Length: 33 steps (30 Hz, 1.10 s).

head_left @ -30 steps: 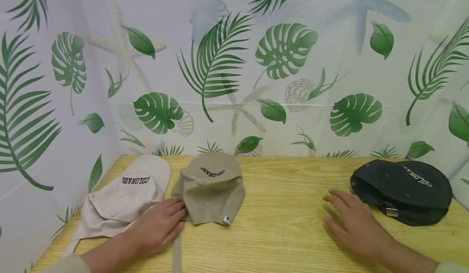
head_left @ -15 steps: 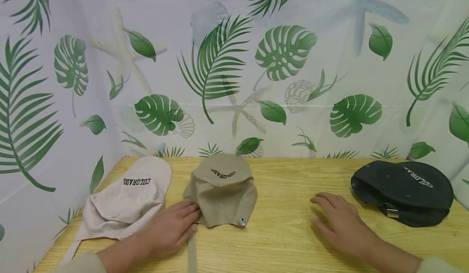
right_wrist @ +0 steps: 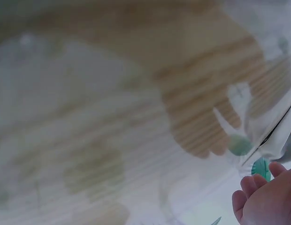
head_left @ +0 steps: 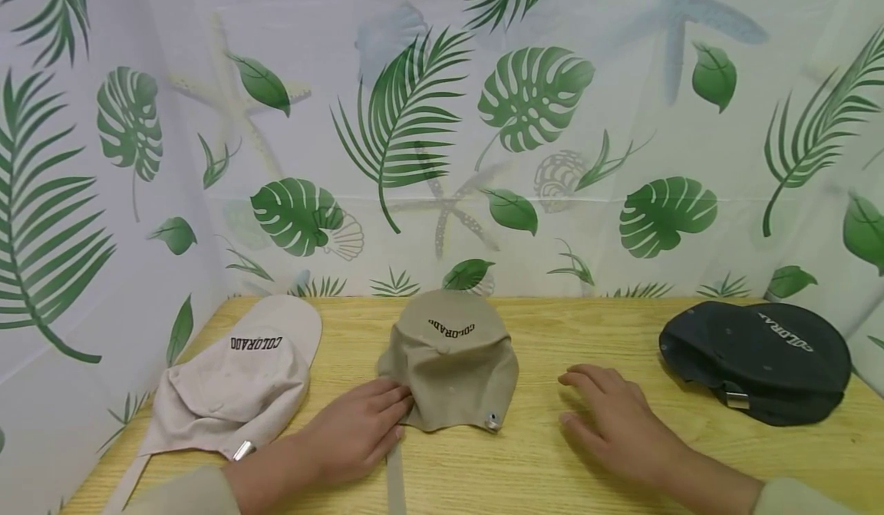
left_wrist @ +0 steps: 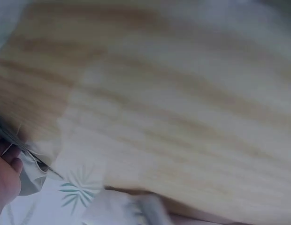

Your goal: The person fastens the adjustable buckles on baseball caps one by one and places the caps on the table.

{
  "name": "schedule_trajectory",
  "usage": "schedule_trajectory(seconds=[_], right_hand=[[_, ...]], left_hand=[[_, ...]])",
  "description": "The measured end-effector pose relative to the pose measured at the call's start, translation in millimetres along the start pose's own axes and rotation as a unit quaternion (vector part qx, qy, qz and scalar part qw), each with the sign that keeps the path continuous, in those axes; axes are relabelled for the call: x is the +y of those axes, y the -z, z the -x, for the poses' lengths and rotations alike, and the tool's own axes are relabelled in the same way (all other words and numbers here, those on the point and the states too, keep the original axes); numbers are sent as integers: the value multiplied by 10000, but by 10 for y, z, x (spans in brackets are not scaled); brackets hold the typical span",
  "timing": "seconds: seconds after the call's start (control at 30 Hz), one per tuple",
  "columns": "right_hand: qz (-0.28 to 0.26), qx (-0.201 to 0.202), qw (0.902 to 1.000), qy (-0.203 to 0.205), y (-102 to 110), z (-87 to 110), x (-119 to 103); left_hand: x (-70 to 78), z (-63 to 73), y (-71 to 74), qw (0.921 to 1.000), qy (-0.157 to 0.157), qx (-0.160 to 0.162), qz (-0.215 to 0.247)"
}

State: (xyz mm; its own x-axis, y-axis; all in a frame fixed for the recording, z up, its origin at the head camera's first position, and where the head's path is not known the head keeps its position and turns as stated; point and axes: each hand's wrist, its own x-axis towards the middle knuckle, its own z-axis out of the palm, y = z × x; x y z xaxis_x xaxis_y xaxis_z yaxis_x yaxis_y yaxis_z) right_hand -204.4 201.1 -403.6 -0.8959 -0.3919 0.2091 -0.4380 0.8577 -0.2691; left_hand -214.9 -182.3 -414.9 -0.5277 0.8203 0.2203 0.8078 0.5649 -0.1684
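A khaki baseball cap (head_left: 452, 373) marked COLORADO lies mid-table, brim toward the back, its strap (head_left: 395, 480) trailing to the front. At the cap's left rear edge my left hand (head_left: 355, 430) holds on, fingers against the fabric and thumb lower down; the exact contact is hidden. To the cap's right, my right hand (head_left: 615, 427) hovers low with fingers spread and loosely bent, touching nothing. Both wrist views are mostly blurred tabletop; the left hand (left_wrist: 5, 178) shows at the left wrist view's edge, the right hand (right_wrist: 270, 199) in the right one's lower right corner.
An off-white cap (head_left: 235, 381) lies on the left, its metal buckle (head_left: 243, 450) close to my left forearm. Far right lies a black cap (head_left: 766, 365). A leaf-printed cloth (head_left: 442, 131) hangs behind the wooden table (head_left: 580, 323).
My left hand and the khaki cap have slid to the right together, away from the off-white cap. My right hand has moved left, away from the black cap, toward the khaki one.
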Motion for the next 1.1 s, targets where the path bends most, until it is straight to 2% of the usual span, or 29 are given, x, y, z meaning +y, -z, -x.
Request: schedule_trajectory(seconds=[0.3,0.57,0.7,0.9,1.1], right_hand=[[-25,54,9999,104,-40,-36,-127],[-65,31,9998,212,-72,-50,-218],[21,171,9993,321,-72,-55,-254],[-177,360,9984,391,-34,-38,-270],[-251,592,9954,714,-17,0,-236]], left_hand=[[150,-276,-55,9996,-265,-15,-139],[291,-486,4,9984,-372,-287,-302],[344,-551,18,9985,-368,-255,-306],[390,-597,11,9997,-206,-63,60],[433,-549,22,9976,3,160,668]])
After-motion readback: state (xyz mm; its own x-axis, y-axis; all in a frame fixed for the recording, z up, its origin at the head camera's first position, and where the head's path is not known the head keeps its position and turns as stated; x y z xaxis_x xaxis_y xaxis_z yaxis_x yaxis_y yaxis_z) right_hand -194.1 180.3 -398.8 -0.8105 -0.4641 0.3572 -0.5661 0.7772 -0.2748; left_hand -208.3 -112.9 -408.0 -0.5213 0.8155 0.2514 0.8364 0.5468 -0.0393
